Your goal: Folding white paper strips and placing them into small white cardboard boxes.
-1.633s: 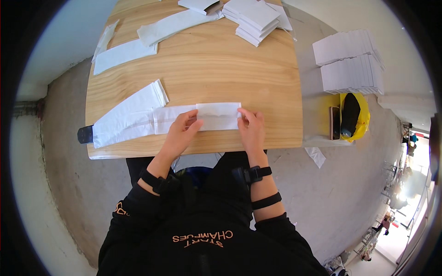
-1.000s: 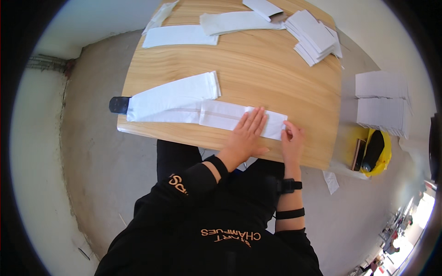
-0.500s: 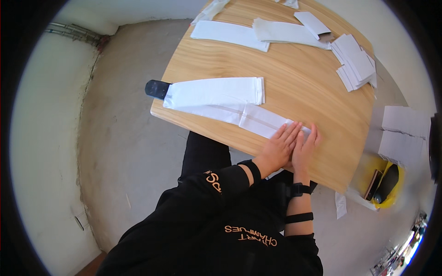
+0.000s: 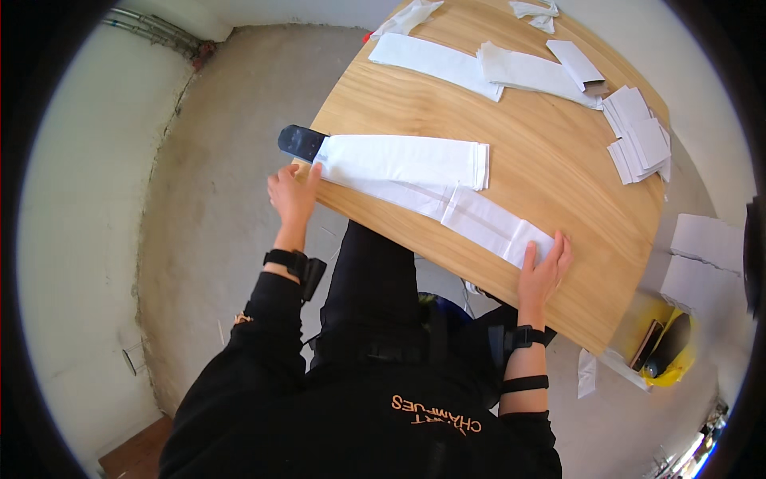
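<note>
We see the left hand (image 4: 292, 194) at the left corner of the wooden table (image 4: 550, 184), fingers curled loosely, fingertips touching the left end of a long white fabric strip (image 4: 447, 209); whether it pinches the cloth we cannot tell. Just beside that hand, a dark flat object (image 4: 302, 142) sticks out past the table edge, partly under a folded white sleeve-like piece (image 4: 403, 160). This folded piece lies on the far side of the strip, overlapping it, with its open cuff end toward the right.

The strip runs diagonally along the near table edge, from the left corner to the right hand (image 4: 544, 270). The right hand lies flat, palm down, fingers straight and slightly spread, pressing the strip's right end onto the wood; it grips nothing.

Farther off, two more long white pieces (image 4: 487, 66) lie across the far part of the table. At the far right sits a fanned stack of small folded white pieces (image 4: 638, 144). Off the table on the right, more white stacks (image 4: 706, 255) rest on a surface, and a yellow container (image 4: 674, 355) sits near the floor.
</note>
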The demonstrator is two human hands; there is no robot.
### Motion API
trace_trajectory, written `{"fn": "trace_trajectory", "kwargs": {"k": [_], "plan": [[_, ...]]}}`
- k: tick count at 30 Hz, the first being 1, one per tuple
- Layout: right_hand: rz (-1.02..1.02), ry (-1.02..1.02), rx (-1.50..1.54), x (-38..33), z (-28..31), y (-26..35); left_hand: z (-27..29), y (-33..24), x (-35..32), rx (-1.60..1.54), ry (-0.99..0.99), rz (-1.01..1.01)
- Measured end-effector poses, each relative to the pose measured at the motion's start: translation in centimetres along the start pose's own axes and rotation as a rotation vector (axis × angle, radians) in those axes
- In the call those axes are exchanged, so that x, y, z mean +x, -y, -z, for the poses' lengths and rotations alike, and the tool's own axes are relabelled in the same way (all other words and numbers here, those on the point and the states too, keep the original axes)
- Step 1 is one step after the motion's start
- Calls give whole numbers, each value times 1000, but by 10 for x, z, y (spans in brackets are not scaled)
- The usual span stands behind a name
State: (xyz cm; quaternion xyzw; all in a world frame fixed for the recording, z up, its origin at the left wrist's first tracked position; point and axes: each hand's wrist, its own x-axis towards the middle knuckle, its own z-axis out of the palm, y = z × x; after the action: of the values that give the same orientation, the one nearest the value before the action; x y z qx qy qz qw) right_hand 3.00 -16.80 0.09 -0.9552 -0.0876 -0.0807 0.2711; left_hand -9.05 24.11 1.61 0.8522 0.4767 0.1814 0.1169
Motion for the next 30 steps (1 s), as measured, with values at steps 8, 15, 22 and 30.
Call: {"fn": "trace_trajectory", "kwargs": {"k": [8,15,22,30], "plan": [[9,12,5,-1,-4,-4,-5,1,5,-2,140,76],[41,-69,61,4,12,10,22,-31,-10,-601,78,33],[-14,-51,393,-4,32,61,54,-113,-55,-781,48,-244],[-526,281,1461,-23,45,116,37,-184,-147,-759,321,-847]]}}
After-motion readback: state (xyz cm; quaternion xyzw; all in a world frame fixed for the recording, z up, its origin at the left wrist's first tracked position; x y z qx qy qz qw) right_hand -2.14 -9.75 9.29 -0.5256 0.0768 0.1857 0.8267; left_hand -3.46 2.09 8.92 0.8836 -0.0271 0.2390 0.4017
